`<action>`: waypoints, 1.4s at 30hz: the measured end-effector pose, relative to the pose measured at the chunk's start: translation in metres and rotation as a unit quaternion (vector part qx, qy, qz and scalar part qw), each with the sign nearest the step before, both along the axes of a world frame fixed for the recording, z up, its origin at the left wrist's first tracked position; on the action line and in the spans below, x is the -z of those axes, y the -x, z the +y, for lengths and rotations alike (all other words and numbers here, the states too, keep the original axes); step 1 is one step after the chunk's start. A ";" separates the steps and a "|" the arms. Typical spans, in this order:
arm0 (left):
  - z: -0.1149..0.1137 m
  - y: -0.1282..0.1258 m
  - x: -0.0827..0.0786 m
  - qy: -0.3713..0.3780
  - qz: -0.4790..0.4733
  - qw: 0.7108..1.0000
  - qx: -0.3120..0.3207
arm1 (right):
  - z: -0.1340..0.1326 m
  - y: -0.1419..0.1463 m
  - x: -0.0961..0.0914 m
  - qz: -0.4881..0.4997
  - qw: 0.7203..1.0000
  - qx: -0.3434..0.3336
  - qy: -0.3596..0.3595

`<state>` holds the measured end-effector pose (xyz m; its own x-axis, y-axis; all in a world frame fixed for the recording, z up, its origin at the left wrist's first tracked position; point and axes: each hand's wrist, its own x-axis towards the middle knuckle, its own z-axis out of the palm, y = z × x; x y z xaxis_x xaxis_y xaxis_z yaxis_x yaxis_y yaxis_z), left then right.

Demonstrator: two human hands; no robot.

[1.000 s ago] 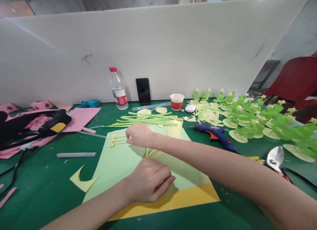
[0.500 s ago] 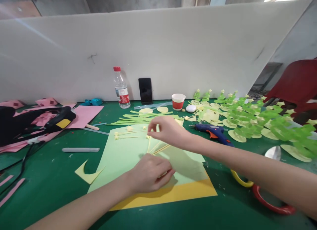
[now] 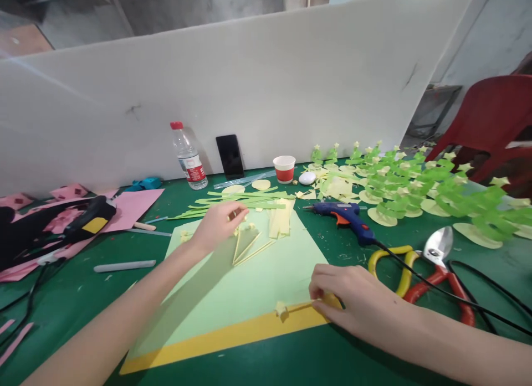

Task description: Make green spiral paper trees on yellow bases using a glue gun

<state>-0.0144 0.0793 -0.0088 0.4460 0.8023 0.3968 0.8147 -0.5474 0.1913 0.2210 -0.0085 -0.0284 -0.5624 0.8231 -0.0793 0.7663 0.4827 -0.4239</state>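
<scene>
My right hand (image 3: 351, 297) rests at the near right corner of the light green sheet (image 3: 253, 275), fingers pinched on a thin stick with a small yellow paper star (image 3: 281, 308) at its tip. My left hand (image 3: 218, 224) is stretched to the sheet's far side, fingers closed near the tips of several more thin sticks (image 3: 247, 247) fanned out there; what it holds is too small to make out. A yellow sheet (image 3: 216, 340) shows under the green one.
A blue glue gun (image 3: 347, 217) and yellow and red scissors (image 3: 432, 264) lie right of the sheet. Green paper strips (image 3: 233, 200), a bottle (image 3: 188, 156), a phone (image 3: 230, 156), a red cup (image 3: 285, 169) and several green paper trees (image 3: 415, 186) stand behind. A black glue gun (image 3: 85, 217) on pink paper lies left.
My right hand came back from the far side of the sheet to its near right corner with a star stick. My left hand moved from the middle forward to the fanned sticks.
</scene>
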 end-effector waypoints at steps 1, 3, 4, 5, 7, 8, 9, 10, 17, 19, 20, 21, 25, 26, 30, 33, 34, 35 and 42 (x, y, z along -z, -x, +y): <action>0.014 0.000 -0.003 0.007 0.018 1.000 -0.002 | -0.001 0.001 0.000 -0.009 1.000 -0.013 -0.004; 0.041 -0.004 -0.003 0.027 0.058 0.998 0.011 | -0.003 0.001 -0.001 -0.022 0.999 -0.032 -0.004; 0.052 -0.007 -0.001 0.040 0.078 0.996 0.027 | -0.004 0.001 -0.002 -0.023 0.999 -0.036 0.004; 0.062 -0.010 0.001 0.054 0.097 0.993 0.046 | -0.004 0.000 -0.004 -0.020 0.999 -0.037 0.017; 0.077 -0.016 0.007 0.080 0.124 0.986 0.078 | -0.004 -0.002 -0.008 -0.011 0.999 -0.032 0.040; 0.083 -0.018 0.009 0.090 0.132 0.983 0.090 | -0.003 -0.004 -0.010 -0.007 0.998 -0.027 0.047; 0.087 -0.019 0.011 0.098 0.137 0.981 0.098 | -0.003 -0.005 -0.012 -0.007 0.998 -0.021 0.051; 0.090 -0.021 0.012 0.102 0.138 0.980 0.104 | -0.002 -0.006 -0.014 -0.008 0.998 -0.016 0.053; 0.089 -0.026 0.000 0.078 0.064 0.992 0.078 | 0.005 -0.010 -0.016 0.003 0.999 0.000 0.042; 0.082 -0.030 -0.015 0.047 0.012 0.998 0.048 | 0.008 -0.013 -0.019 0.009 0.999 0.009 0.033; 0.077 -0.032 -0.025 0.028 -0.019 0.999 0.032 | 0.010 -0.015 -0.023 0.016 0.999 0.019 0.028; 0.070 -0.035 -0.036 0.008 -0.052 0.998 0.017 | 0.012 -0.018 -0.027 0.030 0.999 0.033 0.022; 0.027 -0.057 -0.087 -0.036 -0.145 0.989 -0.001 | 0.019 -0.025 -0.059 0.190 0.973 0.123 -0.052; 0.014 -0.064 -0.098 -0.032 -0.155 0.987 0.007 | 0.021 -0.024 -0.069 0.246 0.957 0.142 -0.062; -0.029 -0.091 -0.122 0.041 -0.199 0.977 0.062 | 0.029 -0.013 -0.104 0.448 0.878 0.145 -0.088; -0.044 -0.100 -0.120 0.083 -0.266 0.957 0.076 | 0.034 -0.002 -0.114 0.531 0.833 0.127 -0.093; -0.045 -0.100 -0.117 0.106 -0.289 0.948 0.084 | 0.035 0.000 -0.115 0.541 0.827 0.123 -0.088; -0.046 -0.100 -0.114 0.135 -0.312 0.936 0.095 | 0.035 0.002 -0.114 0.546 0.826 0.117 -0.079; -0.061 -0.101 -0.090 0.343 -0.428 0.815 0.184 | 0.023 -0.001 -0.113 0.544 0.833 0.095 -0.021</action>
